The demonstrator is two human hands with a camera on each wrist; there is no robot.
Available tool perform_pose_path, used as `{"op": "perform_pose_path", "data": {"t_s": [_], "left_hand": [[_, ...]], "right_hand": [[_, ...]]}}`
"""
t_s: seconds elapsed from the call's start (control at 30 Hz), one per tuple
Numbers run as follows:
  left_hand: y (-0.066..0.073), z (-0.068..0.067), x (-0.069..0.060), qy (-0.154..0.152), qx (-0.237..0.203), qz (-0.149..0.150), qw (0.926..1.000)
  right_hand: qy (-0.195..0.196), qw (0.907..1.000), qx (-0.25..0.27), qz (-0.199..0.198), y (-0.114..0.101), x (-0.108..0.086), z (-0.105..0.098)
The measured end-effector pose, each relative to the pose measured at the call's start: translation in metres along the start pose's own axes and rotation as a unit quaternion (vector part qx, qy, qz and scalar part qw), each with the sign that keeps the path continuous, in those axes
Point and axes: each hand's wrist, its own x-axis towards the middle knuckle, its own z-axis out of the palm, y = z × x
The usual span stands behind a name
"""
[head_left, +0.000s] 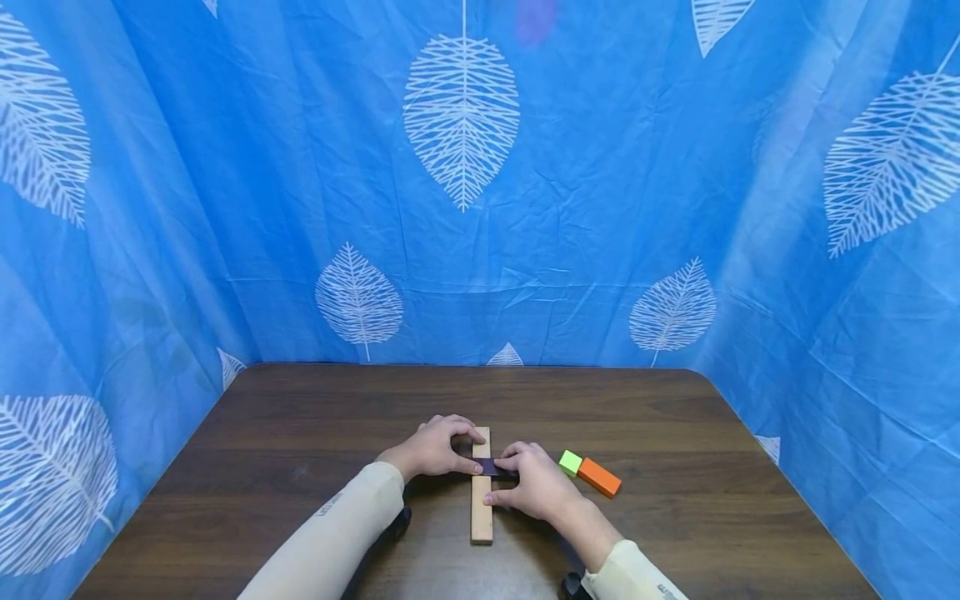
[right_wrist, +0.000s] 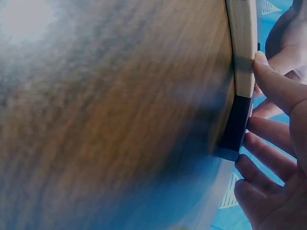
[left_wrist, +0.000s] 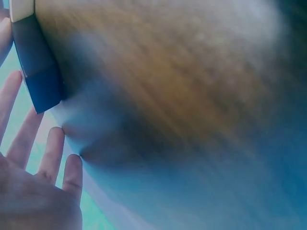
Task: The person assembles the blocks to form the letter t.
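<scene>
Dark block (head_left: 490, 468): lies across the pale wood (head_left: 482, 522), between the hands.
Left hand (head_left: 435, 448): fingers spread, thumb at the dark block, apparently steadying it.
Right hand (head_left: 538, 483): fingers apart, touching the dark block, thumb against the wood, likely for alignment.
Hidden: the dark block's right end in the head view; unclear whether the wood is one piece.

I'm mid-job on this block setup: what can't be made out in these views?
- Head: right end of the dark block, hidden by the right hand.
- Head: lettering on the left sleeve, too small to read.
- Left wrist: tabletop grain, blurred.
- Right wrist: far end of the light wooden piece, cut off by the top edge.
</scene>
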Motion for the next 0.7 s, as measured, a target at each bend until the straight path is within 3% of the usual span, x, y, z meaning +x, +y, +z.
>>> {"op": "perform_pose_path", "data": {"t_s": [0.27, 0.7], "left_hand": [[0.004, -0.002, -0.001, -0.007, 0.018, 0.006, 0.9998], [0.002, -0.001, 0.001, -0.012, 0.023, -0.008, 0.9996]], "right_hand": [[0.018, 0.9992, -0.022, -0.028, 0.003, -0.002, -0.001], [0.100, 0.9930, 0.052, -0.034, 0.021, -0.009, -0.009]]}}
